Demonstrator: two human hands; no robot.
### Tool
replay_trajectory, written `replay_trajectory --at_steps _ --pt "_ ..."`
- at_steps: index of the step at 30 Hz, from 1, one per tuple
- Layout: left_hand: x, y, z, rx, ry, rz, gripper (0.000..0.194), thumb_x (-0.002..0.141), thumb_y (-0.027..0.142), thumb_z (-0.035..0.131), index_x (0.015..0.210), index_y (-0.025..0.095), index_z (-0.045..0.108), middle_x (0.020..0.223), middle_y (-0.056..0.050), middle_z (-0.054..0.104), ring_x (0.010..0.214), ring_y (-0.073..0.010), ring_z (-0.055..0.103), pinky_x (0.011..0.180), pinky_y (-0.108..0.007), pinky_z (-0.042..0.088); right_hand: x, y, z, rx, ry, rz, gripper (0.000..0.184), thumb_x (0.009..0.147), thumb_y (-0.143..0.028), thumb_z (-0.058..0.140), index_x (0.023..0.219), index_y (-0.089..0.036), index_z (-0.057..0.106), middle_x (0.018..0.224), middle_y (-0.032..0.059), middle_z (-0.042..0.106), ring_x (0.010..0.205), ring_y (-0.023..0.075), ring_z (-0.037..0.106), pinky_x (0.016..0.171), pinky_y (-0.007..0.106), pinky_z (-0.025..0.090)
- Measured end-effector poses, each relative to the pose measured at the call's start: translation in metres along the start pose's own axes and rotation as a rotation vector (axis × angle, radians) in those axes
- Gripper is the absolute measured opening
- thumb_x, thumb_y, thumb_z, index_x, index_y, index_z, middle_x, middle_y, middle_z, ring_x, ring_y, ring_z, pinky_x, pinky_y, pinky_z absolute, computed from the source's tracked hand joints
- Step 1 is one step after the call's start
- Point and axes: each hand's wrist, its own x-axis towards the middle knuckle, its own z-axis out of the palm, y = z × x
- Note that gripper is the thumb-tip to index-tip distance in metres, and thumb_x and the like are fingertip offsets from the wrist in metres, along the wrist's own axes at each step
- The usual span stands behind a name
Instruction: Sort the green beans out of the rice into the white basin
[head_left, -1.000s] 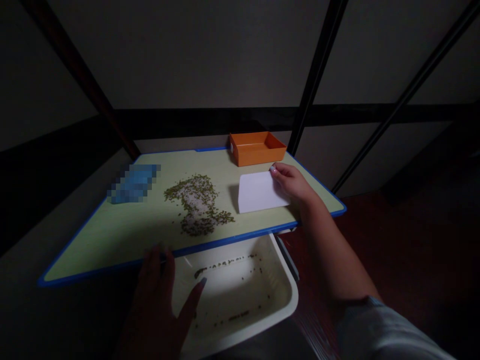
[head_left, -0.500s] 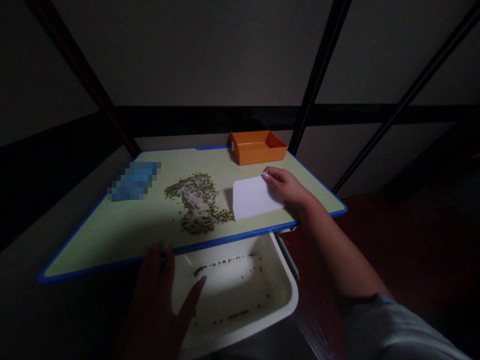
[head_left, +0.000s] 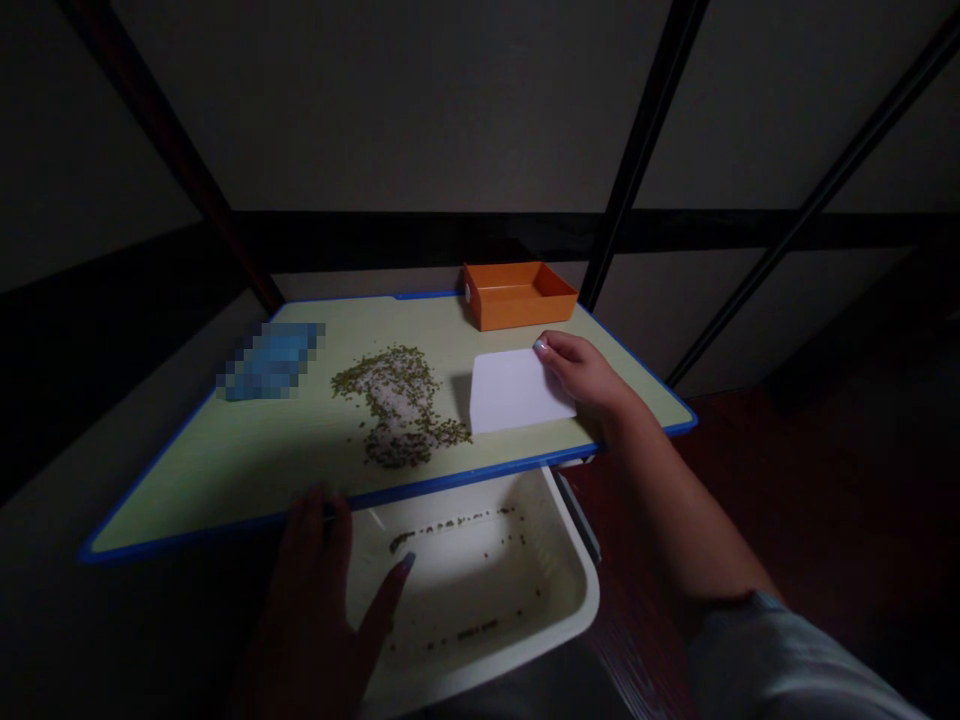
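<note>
My right hand [head_left: 581,375] grips a white rectangular card [head_left: 514,390] by its right edge, standing it on the pale table top [head_left: 247,460] just right of a pile of green beans mixed with white grains [head_left: 394,400]. My left hand [head_left: 322,600] holds the left rim of a white tub [head_left: 555,620] under the table's blue front edge, thumb inside the tub. A few beans lie scattered in the tub's bottom.
An orange open box [head_left: 517,292] sits at the table's back edge. A blue pixelated object [head_left: 270,360] lies on the left of the table. Dark frame bars rise behind the table. Dark floor lies to the right.
The card slid left up against the pile's right edge, then tilted back slightly to the right. My left hand and the tub stayed put.
</note>
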Motion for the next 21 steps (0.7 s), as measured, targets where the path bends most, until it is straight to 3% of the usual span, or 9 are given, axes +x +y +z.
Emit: replay_trajectory --at_steps 5,10,12,14,17,21 --pt "-0.002 -0.002 0.002 0.024 0.018 0.014 0.079 0.092 0.057 0.037 0.157 0.021 0.011 0.168 -0.015 0.012 0.155 -0.0304 0.013 0.119 -0.057 0.030 -0.026 -0.014 -0.002 0.017 0.190 0.021 0.037 0.089 -0.052 0.055 0.068 -0.022 0.048 0.058 -0.0056 0.040 0.052 0.0109 0.037 0.047 0.023 0.029" --pt "-0.004 0.000 0.003 0.005 0.042 0.025 0.079 0.092 0.057 0.037 0.157 0.028 0.002 0.169 -0.009 0.007 0.155 -0.0285 0.012 0.119 -0.056 0.032 -0.089 -0.040 -0.003 -0.290 0.380 -0.207 0.016 0.093 -0.024 0.057 0.077 -0.022 0.059 0.063 -0.0024 0.063 0.055 0.0123 0.059 0.050 0.022 0.044" --pt "-0.003 0.002 0.003 0.000 0.040 0.018 0.079 0.092 0.056 0.037 0.157 0.029 0.001 0.170 -0.008 0.005 0.155 -0.0290 0.012 0.118 -0.056 0.033 -0.113 -0.051 0.000 -0.347 0.321 -0.326 0.011 0.093 -0.015 0.056 0.093 -0.023 0.064 0.083 0.0018 0.076 0.071 0.0147 0.072 0.062 0.025 0.055" --pt "-0.002 0.003 0.004 0.007 0.040 0.029 0.079 0.092 0.056 0.036 0.157 0.029 0.000 0.170 -0.008 0.004 0.155 -0.0306 0.013 0.117 -0.058 0.035 -0.130 -0.061 0.007 -0.376 0.228 -0.428 0.018 0.093 -0.012 0.055 0.105 -0.022 0.063 0.095 0.0062 0.079 0.087 0.0178 0.076 0.075 0.028 0.060" --pt "-0.001 0.001 0.005 0.019 0.067 0.054 0.079 0.092 0.058 0.034 0.157 0.028 -0.001 0.170 -0.009 0.004 0.154 -0.0327 0.014 0.116 -0.059 0.035 -0.139 -0.073 0.019 -0.416 0.158 -0.581 0.016 0.098 -0.017 0.050 0.109 -0.021 0.060 0.094 0.0084 0.080 0.090 0.0188 0.077 0.079 0.031 0.063" --pt "-0.001 -0.002 0.006 0.023 0.056 0.081 0.079 0.092 0.058 0.034 0.157 0.027 0.000 0.170 -0.009 0.003 0.154 -0.0333 0.015 0.117 -0.057 0.035 -0.136 -0.076 0.032 -0.458 0.129 -0.671 0.019 0.100 -0.021 0.048 0.115 -0.019 0.059 0.086 0.0093 0.080 0.086 0.0197 0.078 0.076 0.031 0.064"
